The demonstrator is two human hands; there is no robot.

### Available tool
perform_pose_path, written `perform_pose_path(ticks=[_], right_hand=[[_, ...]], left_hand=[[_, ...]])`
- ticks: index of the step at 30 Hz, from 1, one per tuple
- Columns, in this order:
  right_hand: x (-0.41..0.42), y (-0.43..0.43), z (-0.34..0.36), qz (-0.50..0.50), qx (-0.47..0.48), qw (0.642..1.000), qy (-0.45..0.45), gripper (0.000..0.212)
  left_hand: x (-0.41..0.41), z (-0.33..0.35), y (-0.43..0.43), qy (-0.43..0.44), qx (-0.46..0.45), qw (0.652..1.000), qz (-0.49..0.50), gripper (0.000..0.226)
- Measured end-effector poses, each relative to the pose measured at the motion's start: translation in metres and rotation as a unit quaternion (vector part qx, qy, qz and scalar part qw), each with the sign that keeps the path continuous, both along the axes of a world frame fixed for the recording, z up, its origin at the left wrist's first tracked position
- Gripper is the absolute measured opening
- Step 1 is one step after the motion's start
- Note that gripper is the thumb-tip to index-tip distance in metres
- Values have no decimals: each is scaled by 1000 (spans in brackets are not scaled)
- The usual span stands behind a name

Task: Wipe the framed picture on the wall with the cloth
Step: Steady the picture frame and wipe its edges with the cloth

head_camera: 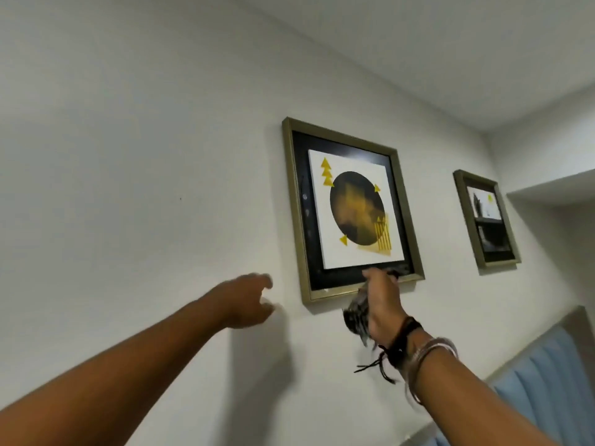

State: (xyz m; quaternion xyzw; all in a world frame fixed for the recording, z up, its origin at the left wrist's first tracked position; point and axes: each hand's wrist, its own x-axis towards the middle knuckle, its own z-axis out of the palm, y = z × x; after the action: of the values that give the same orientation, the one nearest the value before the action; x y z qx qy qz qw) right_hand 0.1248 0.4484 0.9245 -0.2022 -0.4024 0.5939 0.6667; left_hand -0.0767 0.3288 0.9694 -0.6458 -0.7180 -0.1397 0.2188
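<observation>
A framed picture hangs on the white wall, gold frame, black mat, a dark circle with yellow triangles on white. My right hand is shut on a dark grey cloth, pressed against the lower right part of the frame near its bottom edge; the cloth hangs down below the hand. My left hand reaches toward the bare wall just left of the frame's lower left corner, fingers apart, holding nothing. Bracelets and a dark cord sit on my right wrist.
A second, smaller gold-framed picture hangs further right on the same wall. A light blue curtain shows at the lower right under a white ledge. The ceiling meets the wall above.
</observation>
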Motion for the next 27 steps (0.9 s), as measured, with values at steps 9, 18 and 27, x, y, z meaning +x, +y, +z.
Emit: perform_pose_path(ticks=[9,18,27], right_hand=[[-106,30,86,-157,262,915,-264,79],[-140,55,100,-324,326,818,-346,89],[-116,73,189,-397,481,665,-412,75]], left_hand=[[19,129,63,329,234,909,103,68],[35,183,100,396,159,892,148,67],[37,204,118,214,198,957,7,84]])
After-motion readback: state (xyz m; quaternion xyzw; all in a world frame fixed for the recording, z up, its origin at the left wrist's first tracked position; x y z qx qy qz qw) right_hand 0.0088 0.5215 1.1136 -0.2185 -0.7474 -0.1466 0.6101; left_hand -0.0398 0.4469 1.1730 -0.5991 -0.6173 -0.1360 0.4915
